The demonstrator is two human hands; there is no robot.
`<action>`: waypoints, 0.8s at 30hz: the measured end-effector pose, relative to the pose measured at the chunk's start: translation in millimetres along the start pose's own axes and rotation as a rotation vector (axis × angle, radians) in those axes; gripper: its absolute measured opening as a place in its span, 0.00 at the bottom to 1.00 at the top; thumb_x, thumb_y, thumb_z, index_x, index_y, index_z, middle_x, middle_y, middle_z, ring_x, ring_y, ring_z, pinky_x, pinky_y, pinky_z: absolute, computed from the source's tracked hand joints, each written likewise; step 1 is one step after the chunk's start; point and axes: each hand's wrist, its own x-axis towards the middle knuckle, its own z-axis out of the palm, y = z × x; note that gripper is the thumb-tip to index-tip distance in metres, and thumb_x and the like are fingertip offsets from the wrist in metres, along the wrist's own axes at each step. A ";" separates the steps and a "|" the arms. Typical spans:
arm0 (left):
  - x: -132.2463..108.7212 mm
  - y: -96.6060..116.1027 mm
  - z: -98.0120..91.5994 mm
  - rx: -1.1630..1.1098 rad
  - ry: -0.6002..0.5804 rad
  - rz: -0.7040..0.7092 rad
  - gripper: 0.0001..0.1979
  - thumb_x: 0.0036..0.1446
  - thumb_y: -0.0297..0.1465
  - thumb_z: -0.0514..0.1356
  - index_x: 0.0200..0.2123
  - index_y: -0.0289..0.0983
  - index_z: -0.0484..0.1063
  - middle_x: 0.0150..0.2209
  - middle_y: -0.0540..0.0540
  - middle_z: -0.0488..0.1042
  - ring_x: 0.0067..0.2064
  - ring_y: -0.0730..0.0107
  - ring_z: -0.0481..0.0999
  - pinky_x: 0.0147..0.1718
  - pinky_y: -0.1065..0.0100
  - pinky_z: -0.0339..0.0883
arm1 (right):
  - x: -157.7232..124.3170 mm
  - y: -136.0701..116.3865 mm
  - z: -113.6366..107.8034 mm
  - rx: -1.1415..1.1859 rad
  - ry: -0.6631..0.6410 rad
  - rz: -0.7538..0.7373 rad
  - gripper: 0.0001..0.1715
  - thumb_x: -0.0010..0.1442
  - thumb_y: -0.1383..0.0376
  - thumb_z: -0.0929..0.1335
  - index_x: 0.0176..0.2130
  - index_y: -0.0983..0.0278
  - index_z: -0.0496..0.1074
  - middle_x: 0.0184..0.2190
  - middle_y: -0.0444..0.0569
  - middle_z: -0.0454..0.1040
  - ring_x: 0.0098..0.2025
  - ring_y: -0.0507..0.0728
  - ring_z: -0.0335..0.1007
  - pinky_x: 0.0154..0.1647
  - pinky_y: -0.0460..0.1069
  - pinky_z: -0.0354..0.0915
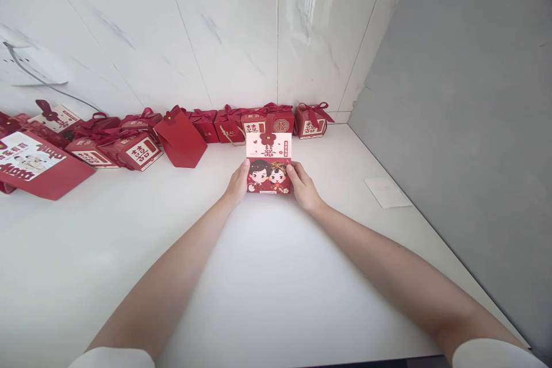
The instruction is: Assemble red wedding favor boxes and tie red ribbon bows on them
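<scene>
A red and pale pink gift box (268,175) with two cartoon figures on its front is held upright between my hands. My left hand (238,183) grips its left side, the thumb along the front edge. On the opposite side my right hand (304,185) clasps it, thumb near the upper right of the picture panel. The remaining fingers are mostly hidden behind the box. A dark red flower-shaped clasp (268,139) sits at the top of the pink part. Right behind stands a larger red box (283,122) with a ribbon bow.
Several red ribboned boxes (140,149) line the tiled wall (233,29) toward the left. One small red box (312,123) stands at the back right. A white paper piece (387,192) lies on the white table (241,287) near the grey panel (466,115). A cable (52,87) hangs at upper left.
</scene>
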 end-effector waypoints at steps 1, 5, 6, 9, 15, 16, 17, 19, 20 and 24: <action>-0.1 0.3 0.1 0.000 -0.001 -0.003 0.37 0.61 0.57 0.49 0.56 0.34 0.73 0.57 0.38 0.75 0.59 0.50 0.73 0.60 0.53 0.64 | 0.0 0.2 0.1 0.001 0.000 0.000 0.28 0.65 0.42 0.60 0.53 0.57 0.67 0.52 0.48 0.75 0.54 0.59 0.71 0.58 0.55 0.63; -0.2 1.4 0.6 -0.009 -0.003 -0.006 0.37 0.61 0.57 0.50 0.56 0.34 0.72 0.57 0.39 0.74 0.59 0.50 0.73 0.61 0.54 0.64 | 0.1 0.7 0.3 0.003 -0.001 0.001 0.27 0.65 0.42 0.60 0.52 0.57 0.67 0.52 0.48 0.76 0.54 0.59 0.71 0.58 0.55 0.63; -0.3 1.5 0.8 -0.010 -0.002 -0.003 0.36 0.61 0.57 0.50 0.56 0.34 0.72 0.57 0.39 0.74 0.59 0.50 0.73 0.61 0.54 0.64 | 0.1 0.7 0.2 0.002 -0.001 0.003 0.27 0.65 0.42 0.60 0.52 0.57 0.67 0.52 0.48 0.76 0.54 0.59 0.71 0.58 0.56 0.63; -0.3 1.2 1.0 -0.010 -0.001 0.001 0.36 0.61 0.57 0.50 0.56 0.34 0.72 0.57 0.39 0.75 0.59 0.50 0.73 0.60 0.54 0.64 | -0.2 0.5 -0.3 0.000 0.000 0.005 0.27 0.65 0.42 0.60 0.53 0.57 0.67 0.52 0.48 0.76 0.53 0.59 0.71 0.58 0.56 0.63; -0.1 0.5 0.4 -0.001 0.012 0.005 0.37 0.61 0.58 0.50 0.55 0.33 0.73 0.55 0.38 0.76 0.59 0.50 0.73 0.61 0.53 0.63 | -0.3 0.6 -0.4 0.002 -0.001 -0.001 0.27 0.66 0.42 0.60 0.53 0.57 0.66 0.53 0.48 0.75 0.53 0.59 0.71 0.58 0.55 0.63; -0.2 0.4 0.4 0.000 0.011 0.005 0.37 0.61 0.58 0.50 0.55 0.34 0.73 0.55 0.38 0.76 0.59 0.50 0.73 0.61 0.53 0.63 | -0.2 0.7 -0.2 0.002 -0.001 -0.002 0.27 0.66 0.42 0.60 0.53 0.57 0.66 0.53 0.48 0.75 0.53 0.59 0.71 0.58 0.55 0.63; -0.2 0.4 0.3 0.000 0.009 0.004 0.37 0.61 0.58 0.50 0.55 0.34 0.73 0.56 0.38 0.76 0.59 0.50 0.73 0.61 0.54 0.63 | -0.1 0.9 0.0 0.002 -0.001 -0.002 0.27 0.66 0.42 0.60 0.53 0.57 0.66 0.53 0.48 0.75 0.53 0.59 0.71 0.58 0.55 0.63; -0.5 0.2 0.3 0.000 0.005 0.001 0.37 0.60 0.58 0.50 0.55 0.34 0.73 0.56 0.39 0.75 0.59 0.50 0.73 0.60 0.54 0.64 | 0.0 1.1 0.3 0.001 -0.001 -0.001 0.28 0.65 0.42 0.60 0.52 0.57 0.66 0.53 0.48 0.75 0.53 0.59 0.72 0.58 0.55 0.63; -0.6 0.2 0.3 0.000 0.006 0.001 0.37 0.60 0.58 0.50 0.55 0.34 0.73 0.56 0.39 0.75 0.58 0.50 0.74 0.60 0.54 0.64 | 0.0 1.1 0.4 -0.001 -0.001 0.000 0.28 0.65 0.42 0.60 0.52 0.57 0.66 0.53 0.48 0.75 0.53 0.59 0.72 0.58 0.55 0.63; -1.1 0.8 0.7 0.001 0.012 -0.005 0.37 0.60 0.59 0.50 0.55 0.34 0.73 0.56 0.39 0.76 0.58 0.49 0.74 0.59 0.55 0.66 | -0.2 0.7 -0.1 -0.009 -0.004 0.007 0.28 0.65 0.42 0.60 0.52 0.57 0.66 0.53 0.48 0.75 0.53 0.59 0.71 0.58 0.56 0.63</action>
